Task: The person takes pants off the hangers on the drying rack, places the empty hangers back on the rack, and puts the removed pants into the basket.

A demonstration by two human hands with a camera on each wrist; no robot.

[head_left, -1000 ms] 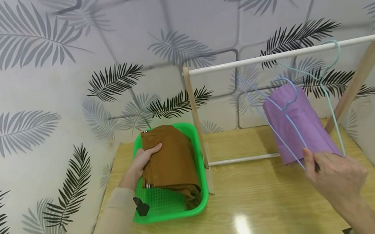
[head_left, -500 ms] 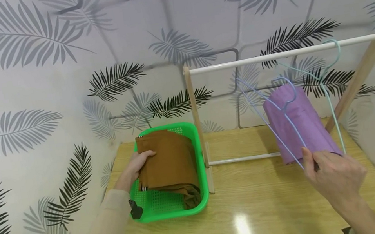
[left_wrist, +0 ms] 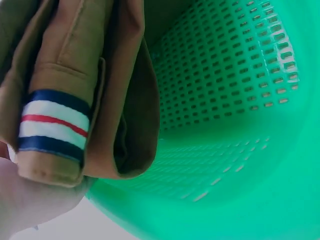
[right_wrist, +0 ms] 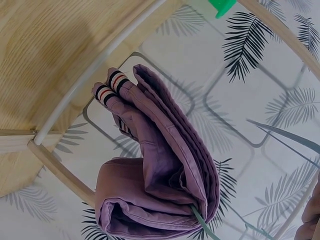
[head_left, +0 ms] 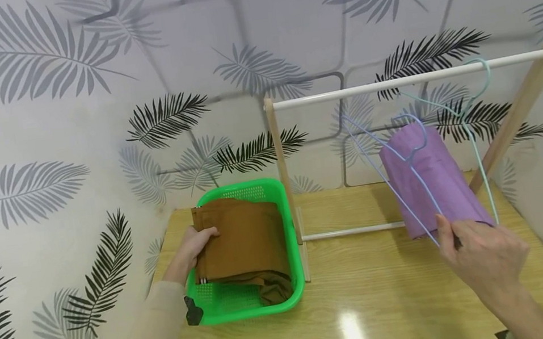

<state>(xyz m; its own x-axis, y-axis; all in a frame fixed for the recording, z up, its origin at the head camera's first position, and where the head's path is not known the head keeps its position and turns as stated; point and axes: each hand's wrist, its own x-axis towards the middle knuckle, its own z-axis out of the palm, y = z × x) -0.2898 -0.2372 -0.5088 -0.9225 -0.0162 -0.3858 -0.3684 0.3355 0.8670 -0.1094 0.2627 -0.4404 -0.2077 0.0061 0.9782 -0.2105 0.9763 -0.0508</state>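
Left hand, fingers gripping folded brown cloth garment in green plastic basket, right hand, fingers curled round slim blue hanger

Place: an indoor nook, home-like, resembling a small laundry or wardrobe corner; whether it is a lived-in home cannot be told.
Pale grey-white wall covering: printed with black and grey palm fronds at the back and both sides, like household wallpaper.
Yellow wood-grain tabletop: glossy, with a streak of reflected light.
Clothes rack of pale wooden posts and white rods: a thin turquoise hanger is hooked on the top rod, near a folded purple garment.
Green perforated plastic basket: laundry type, just beside one post, holding a folded brown garment.
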